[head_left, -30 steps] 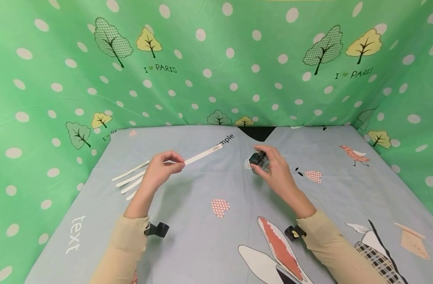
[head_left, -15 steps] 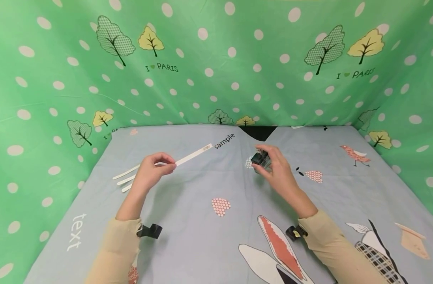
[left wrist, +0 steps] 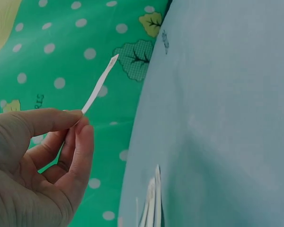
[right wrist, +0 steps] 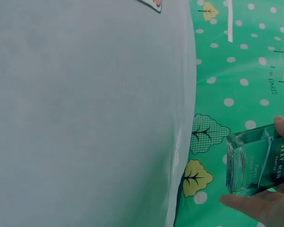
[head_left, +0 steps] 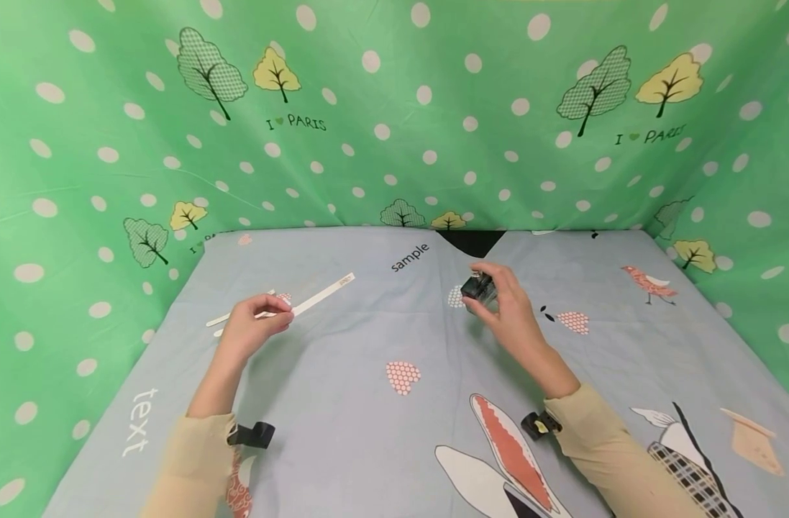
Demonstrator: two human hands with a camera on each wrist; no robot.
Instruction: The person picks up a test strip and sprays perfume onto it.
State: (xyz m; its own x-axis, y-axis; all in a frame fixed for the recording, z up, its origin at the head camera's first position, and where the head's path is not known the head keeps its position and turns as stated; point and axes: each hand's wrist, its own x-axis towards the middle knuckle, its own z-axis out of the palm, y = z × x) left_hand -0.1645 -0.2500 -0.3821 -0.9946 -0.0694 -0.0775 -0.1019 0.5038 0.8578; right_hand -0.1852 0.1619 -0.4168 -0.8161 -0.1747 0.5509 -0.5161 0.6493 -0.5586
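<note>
My left hand pinches one end of a white paper perfume test strip between thumb and fingers. The strip's free end slants up to the right and bears a small printed mark. Beneath and beside that hand, more white strips lie on the cloth, partly hidden by it; several show in the left wrist view. To the right, my right hand grips a dark green glass perfume bottle labelled "SEXY MAN" above the cloth. Thumb and fingers hold opposite sides of the bottle.
A grey-blue cloth with printed hearts, a bird and words covers the table. Behind it and at both sides hangs a green dotted curtain. Black cameras sit at the left wrist and right wrist.
My left hand has moved left and slightly down with the test strip, back over the lying strips. The right hand with the bottle has barely shifted.
</note>
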